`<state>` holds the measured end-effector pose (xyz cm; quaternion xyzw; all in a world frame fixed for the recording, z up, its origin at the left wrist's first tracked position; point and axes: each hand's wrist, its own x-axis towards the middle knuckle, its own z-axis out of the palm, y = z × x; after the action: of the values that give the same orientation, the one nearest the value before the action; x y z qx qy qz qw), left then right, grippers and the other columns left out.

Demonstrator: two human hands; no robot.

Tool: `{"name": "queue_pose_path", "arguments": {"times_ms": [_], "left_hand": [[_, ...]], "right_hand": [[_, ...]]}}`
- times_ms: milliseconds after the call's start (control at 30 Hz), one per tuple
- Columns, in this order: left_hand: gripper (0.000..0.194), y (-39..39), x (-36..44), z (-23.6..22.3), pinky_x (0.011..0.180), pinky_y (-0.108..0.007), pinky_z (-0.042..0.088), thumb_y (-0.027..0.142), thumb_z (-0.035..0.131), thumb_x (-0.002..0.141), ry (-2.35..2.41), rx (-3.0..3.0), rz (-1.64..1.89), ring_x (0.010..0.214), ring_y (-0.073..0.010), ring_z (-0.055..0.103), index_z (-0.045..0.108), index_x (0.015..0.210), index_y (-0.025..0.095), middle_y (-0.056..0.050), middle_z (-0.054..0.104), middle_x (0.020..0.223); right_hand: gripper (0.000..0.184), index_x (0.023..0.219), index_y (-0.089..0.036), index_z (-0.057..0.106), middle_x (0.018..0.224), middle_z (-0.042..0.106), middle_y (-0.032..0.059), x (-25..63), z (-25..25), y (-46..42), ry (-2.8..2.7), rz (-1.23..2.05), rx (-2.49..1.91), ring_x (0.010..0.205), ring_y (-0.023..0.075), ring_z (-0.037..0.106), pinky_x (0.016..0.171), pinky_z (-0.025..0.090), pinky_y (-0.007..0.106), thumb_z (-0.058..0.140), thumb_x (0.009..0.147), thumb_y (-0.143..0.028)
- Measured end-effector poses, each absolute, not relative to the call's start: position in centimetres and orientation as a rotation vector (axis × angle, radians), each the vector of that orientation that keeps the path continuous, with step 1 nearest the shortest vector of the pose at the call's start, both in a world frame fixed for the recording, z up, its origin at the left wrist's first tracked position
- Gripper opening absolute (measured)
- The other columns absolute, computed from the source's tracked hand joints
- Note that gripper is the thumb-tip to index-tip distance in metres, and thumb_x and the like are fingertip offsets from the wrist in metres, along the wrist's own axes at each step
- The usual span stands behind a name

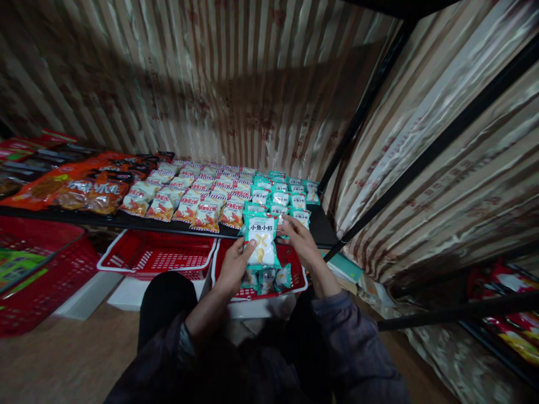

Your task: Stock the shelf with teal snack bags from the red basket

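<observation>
A teal and white snack packet (261, 240) is held upright between both hands, just in front of a dark shelf (320, 229). My left hand (234, 268) grips its lower left edge with fingers curled. At its upper right corner my right hand (300, 240) pinches it. Rows of matching teal packets (283, 195) lie flat on the shelf right behind. Below the hands a red basket (297, 276) holds a few more teal packets (266, 278).
Red and white snack packets (197, 197) fill the shelf's middle, orange bags (80, 188) its left. A second red basket (160, 255) stands beside the first, another (37, 275) at far left. Striped curtain hangs behind. Black rack bars (425, 163) cross the right.
</observation>
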<state>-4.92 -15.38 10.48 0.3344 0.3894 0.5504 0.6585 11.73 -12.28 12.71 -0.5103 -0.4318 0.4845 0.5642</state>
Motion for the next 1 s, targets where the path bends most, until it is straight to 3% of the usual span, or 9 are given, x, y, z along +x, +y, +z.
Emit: {"name": "queue_pose_path", "arguments": {"times_ms": [333, 500, 767, 1000], "left_hand": [[0.059, -14.6, -3.9, 10.8, 0.084, -0.035, 0.054, 0.049, 0.080, 0.060, 0.891, 0.717, 1.363, 0.093, -0.0243, 0.069, 0.061, 0.105, 0.014, -0.010, 0.073, 0.102], [0.059, -14.5, -3.8, 11.1, 0.082, -0.035, 0.054, 0.050, 0.081, 0.059, 0.873, 0.715, 1.335, 0.093, -0.0246, 0.069, 0.060, 0.103, 0.015, -0.009, 0.073, 0.101], [0.049, -15.0, -5.3, 11.7, 0.090, -0.037, 0.053, 0.030, 0.077, 0.066, 0.684, 0.658, 1.191, 0.103, -0.0259, 0.066, 0.064, 0.111, 0.015, -0.009, 0.071, 0.108], [0.066, -15.6, -5.7, 10.0, 0.098, -0.037, 0.048, 0.015, 0.075, 0.065, 0.736, 0.661, 1.162, 0.105, -0.0205, 0.065, 0.055, 0.128, 0.021, -0.006, 0.070, 0.109]], "right_hand": [[0.051, 0.098, -0.020, 0.068, 0.095, 0.071, 0.0038, 9.1, 8.5, -16.7, -0.872, 1.263, -1.105, 0.079, 0.0149, 0.066, 0.066, 0.058, 0.026, 0.083, 0.059, -0.049], [0.047, 0.090, -0.021, 0.065, 0.085, 0.070, 0.0013, 7.9, 7.5, -16.9, -0.696, 1.176, -1.101, 0.068, 0.0119, 0.064, 0.060, 0.058, 0.025, 0.085, 0.055, -0.045], [0.047, 0.094, -0.020, 0.066, 0.072, 0.067, -0.0024, 7.5, 7.0, -16.5, -0.613, 1.059, -1.108, 0.057, 0.0081, 0.059, 0.055, 0.053, 0.021, 0.084, 0.057, -0.042], [0.047, 0.095, -0.021, 0.067, 0.080, 0.070, 0.0002, 7.0, 6.6, -15.8, -0.531, 1.017, -1.062, 0.064, 0.0104, 0.063, 0.058, 0.053, 0.022, 0.084, 0.055, -0.039]]}}
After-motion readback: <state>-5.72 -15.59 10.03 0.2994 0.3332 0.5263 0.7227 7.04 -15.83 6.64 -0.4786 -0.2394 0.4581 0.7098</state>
